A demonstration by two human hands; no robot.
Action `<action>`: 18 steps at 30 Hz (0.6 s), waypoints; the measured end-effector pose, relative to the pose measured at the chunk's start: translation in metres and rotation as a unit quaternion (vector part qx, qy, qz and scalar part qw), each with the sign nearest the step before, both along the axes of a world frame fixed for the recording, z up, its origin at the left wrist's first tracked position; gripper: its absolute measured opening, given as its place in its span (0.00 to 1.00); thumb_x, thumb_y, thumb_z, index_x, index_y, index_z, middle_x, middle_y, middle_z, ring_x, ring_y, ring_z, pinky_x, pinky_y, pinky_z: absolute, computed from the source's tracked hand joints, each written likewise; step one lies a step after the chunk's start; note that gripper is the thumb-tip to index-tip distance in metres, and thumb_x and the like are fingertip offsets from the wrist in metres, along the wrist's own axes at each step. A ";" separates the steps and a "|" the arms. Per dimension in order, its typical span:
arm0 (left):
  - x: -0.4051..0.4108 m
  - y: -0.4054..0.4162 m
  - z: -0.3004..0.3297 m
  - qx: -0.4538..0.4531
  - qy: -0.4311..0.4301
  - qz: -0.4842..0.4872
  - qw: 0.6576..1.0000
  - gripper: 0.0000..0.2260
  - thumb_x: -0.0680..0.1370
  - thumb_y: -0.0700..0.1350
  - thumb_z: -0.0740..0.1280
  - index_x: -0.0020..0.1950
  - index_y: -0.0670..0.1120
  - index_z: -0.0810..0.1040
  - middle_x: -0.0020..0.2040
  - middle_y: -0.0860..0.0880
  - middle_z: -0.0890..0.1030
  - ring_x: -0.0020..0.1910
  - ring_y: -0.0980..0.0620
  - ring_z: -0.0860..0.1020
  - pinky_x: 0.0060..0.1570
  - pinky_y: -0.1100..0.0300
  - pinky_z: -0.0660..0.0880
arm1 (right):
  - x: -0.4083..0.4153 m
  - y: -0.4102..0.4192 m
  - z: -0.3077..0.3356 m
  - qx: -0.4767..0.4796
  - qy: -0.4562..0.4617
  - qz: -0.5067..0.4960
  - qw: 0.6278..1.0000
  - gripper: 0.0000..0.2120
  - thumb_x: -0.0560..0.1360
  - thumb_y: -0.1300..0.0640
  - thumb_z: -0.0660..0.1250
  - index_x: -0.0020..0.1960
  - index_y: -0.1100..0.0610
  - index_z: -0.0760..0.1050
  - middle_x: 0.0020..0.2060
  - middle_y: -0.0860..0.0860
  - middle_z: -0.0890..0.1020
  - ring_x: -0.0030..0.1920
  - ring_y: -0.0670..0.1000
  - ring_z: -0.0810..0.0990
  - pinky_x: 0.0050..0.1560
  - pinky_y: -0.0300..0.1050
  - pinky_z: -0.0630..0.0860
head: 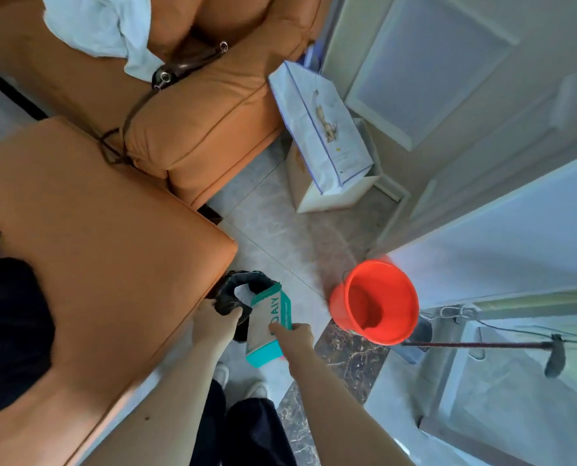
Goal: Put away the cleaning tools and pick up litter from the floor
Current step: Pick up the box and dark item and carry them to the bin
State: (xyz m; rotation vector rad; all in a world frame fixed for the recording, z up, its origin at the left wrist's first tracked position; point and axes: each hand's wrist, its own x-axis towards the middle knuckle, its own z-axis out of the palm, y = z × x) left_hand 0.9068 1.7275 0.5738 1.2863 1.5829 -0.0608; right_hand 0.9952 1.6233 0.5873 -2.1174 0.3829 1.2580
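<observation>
My left hand (213, 322) grips the rim of a black rubbish bag (236, 290) and holds its mouth open beside the sofa corner. My right hand (295, 334) pinches a teal and beige carton (268, 326), whose upper end pokes into the bag's mouth. Something pale lies inside the bag. An orange-red bucket (376, 302) stands on the tiled floor to the right. A dark red mop handle (475, 345) lies level behind it, ending in a grey head (555, 356).
An orange sofa (105, 250) fills the left, with white cloth (95, 25) and a brown bag strap (139, 105) on it. A white paper bag (320, 126) leans on a cream box by a white door (448, 62). My shoes (236, 381) stand on the floor below.
</observation>
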 end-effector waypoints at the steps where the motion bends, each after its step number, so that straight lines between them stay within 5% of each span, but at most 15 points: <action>1: 0.005 0.004 -0.011 -0.002 0.007 0.007 1.000 0.16 0.73 0.44 0.71 0.56 0.40 0.71 0.48 0.42 0.77 0.42 0.45 0.74 0.38 0.57 0.71 | 0.004 0.004 -0.010 -0.006 0.002 0.002 1.000 0.21 0.74 0.55 0.68 0.61 0.61 0.66 0.53 0.55 0.78 0.45 0.51 0.77 0.30 0.37 0.71; 7: 0.030 0.021 -0.060 -0.010 0.055 -0.064 0.996 0.17 0.73 0.46 0.70 0.56 0.37 0.76 0.51 0.38 0.81 0.46 0.40 0.82 0.27 0.59 0.71 | 0.027 0.018 -0.058 -0.047 -0.005 0.036 0.998 0.20 0.74 0.53 0.68 0.63 0.58 0.68 0.56 0.55 0.80 0.47 0.51 0.78 0.39 0.40 0.75; 13: 0.053 0.027 -0.102 -0.015 0.083 -0.126 0.988 0.17 0.75 0.43 0.68 0.61 0.40 0.72 0.59 0.38 0.77 0.53 0.40 0.80 0.43 0.52 0.81 | 0.039 0.032 -0.107 -0.061 -0.007 0.050 0.997 0.24 0.76 0.49 0.65 0.67 0.59 0.68 0.58 0.55 0.80 0.46 0.51 0.76 0.47 0.45 0.77; 18: 0.060 0.030 -0.132 -0.033 0.063 -0.204 0.976 0.23 0.76 0.39 0.65 0.70 0.38 0.67 0.70 0.39 0.70 0.67 0.41 0.72 0.62 0.52 0.71 | 0.044 0.031 -0.130 -0.034 0.026 0.074 0.996 0.24 0.78 0.51 0.62 0.70 0.61 0.68 0.53 0.55 0.76 0.50 0.53 0.74 0.48 0.44 0.68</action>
